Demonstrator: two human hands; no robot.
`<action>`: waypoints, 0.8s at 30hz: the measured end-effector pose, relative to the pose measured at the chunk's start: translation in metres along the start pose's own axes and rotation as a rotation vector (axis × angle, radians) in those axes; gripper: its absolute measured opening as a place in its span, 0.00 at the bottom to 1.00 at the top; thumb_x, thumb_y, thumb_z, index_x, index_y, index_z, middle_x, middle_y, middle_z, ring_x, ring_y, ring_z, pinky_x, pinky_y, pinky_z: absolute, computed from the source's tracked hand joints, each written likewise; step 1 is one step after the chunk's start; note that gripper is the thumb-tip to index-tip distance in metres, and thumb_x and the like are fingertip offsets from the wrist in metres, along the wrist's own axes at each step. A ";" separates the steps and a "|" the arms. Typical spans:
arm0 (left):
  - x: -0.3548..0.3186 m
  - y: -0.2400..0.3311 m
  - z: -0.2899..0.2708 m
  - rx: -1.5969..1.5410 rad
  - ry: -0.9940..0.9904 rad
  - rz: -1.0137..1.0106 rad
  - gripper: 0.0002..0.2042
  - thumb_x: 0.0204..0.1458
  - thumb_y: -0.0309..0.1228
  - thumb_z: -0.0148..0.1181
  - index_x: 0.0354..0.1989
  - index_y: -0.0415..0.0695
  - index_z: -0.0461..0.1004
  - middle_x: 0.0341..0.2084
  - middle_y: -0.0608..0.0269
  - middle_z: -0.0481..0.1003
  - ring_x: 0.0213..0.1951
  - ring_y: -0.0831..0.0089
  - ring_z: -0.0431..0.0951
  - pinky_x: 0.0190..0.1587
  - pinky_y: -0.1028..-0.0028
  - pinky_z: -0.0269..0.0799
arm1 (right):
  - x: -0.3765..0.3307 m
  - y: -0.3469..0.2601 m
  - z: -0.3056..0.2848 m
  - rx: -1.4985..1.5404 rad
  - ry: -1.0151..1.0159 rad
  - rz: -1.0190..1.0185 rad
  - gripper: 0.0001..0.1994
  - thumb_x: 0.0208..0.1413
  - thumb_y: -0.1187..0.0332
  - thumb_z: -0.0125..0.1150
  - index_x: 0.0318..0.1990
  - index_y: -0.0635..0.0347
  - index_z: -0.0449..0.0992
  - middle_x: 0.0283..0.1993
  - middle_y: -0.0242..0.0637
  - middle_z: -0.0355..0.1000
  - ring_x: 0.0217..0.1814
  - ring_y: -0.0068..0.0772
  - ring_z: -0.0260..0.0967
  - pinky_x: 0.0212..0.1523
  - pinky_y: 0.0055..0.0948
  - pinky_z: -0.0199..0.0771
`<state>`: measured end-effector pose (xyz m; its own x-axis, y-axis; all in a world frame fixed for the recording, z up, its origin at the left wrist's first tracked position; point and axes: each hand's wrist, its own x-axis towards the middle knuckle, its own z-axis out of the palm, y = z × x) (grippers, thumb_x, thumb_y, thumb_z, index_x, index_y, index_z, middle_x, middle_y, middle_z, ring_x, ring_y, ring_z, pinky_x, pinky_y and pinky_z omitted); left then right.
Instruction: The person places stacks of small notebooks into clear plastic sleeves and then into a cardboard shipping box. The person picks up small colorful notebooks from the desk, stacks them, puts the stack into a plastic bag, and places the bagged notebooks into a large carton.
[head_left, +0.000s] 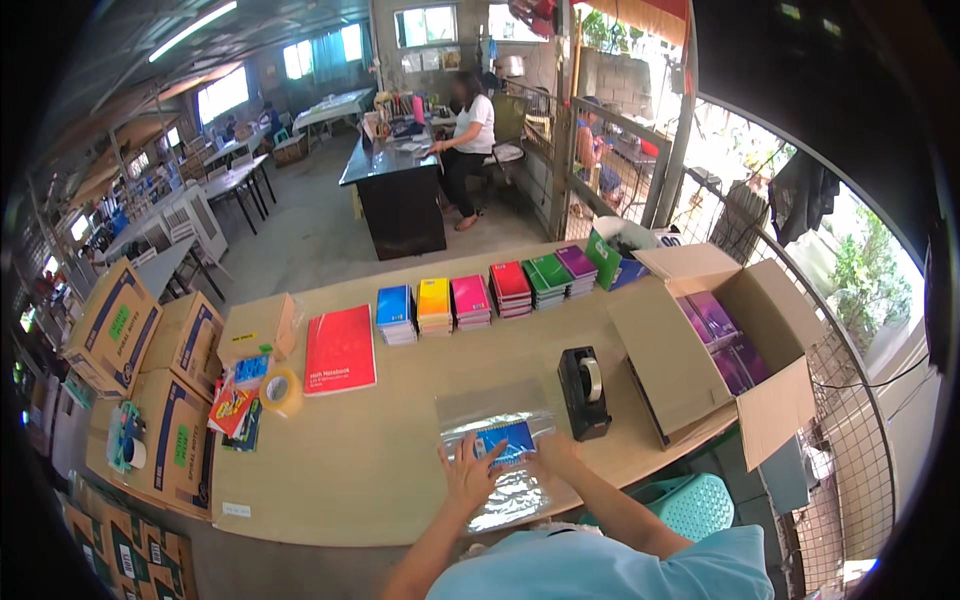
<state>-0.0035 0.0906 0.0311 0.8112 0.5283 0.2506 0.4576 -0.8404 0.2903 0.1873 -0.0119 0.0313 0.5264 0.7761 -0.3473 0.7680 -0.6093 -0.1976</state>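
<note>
- The left hand (470,470) lies flat and open, fingers spread, on a clear plastic sleeve (500,450) near the front edge of the wooden table (380,470).
- The right hand (553,455) is also pressed on the sleeve, just beside the left one; its fingers seem flat, not gripping.
- Inside the sleeve is a blue notebook (508,438). It lies between the two hands, its near corners under the fingertips, and the rest shows beyond them.
- A black tape dispenser (584,392) stands just to the right of the sleeve, near the right hand.
- Further right is an open cardboard box (700,350) with purple notebooks (718,335) inside.
- At the far edge of the table is a row of coloured notebook stacks (490,290); a big red notebook (340,350) and a roll of tape (281,390) lie to the left.
</note>
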 end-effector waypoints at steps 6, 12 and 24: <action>-0.040 -0.020 -0.018 -0.063 0.214 -0.432 0.26 0.52 0.48 0.62 0.59 0.51 0.72 0.62 0.47 0.61 0.64 0.47 0.59 0.63 0.35 0.46 | -0.023 -0.016 -0.040 0.098 0.015 -0.034 0.24 0.52 0.42 0.63 0.40 0.53 0.81 0.39 0.43 0.79 0.44 0.47 0.78 0.43 0.45 0.76; -0.069 -0.018 0.049 -2.056 -0.243 -1.122 0.14 0.57 0.36 0.62 0.47 0.43 0.69 0.41 0.55 0.73 0.45 0.59 0.73 0.52 0.54 0.71 | 0.065 -0.036 -0.031 0.183 0.261 -0.474 0.32 0.44 0.38 0.68 0.43 0.59 0.79 0.43 0.48 0.76 0.49 0.50 0.75 0.49 0.46 0.75; -0.006 0.050 0.014 -1.320 0.290 -0.473 0.42 0.48 0.29 0.70 0.66 0.33 0.46 0.57 0.48 0.61 0.59 0.61 0.65 0.62 0.65 0.60 | 0.030 -0.020 -0.011 1.119 -0.088 -0.575 0.42 0.34 0.70 0.82 0.58 0.64 0.61 0.54 0.45 0.71 0.57 0.37 0.70 0.57 0.38 0.72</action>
<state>0.0198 0.0439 0.0311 0.5055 0.8626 0.0197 -0.1391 0.0589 0.9885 0.1922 0.0256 0.0350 0.1602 0.9871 -0.0045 0.1266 -0.0250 -0.9916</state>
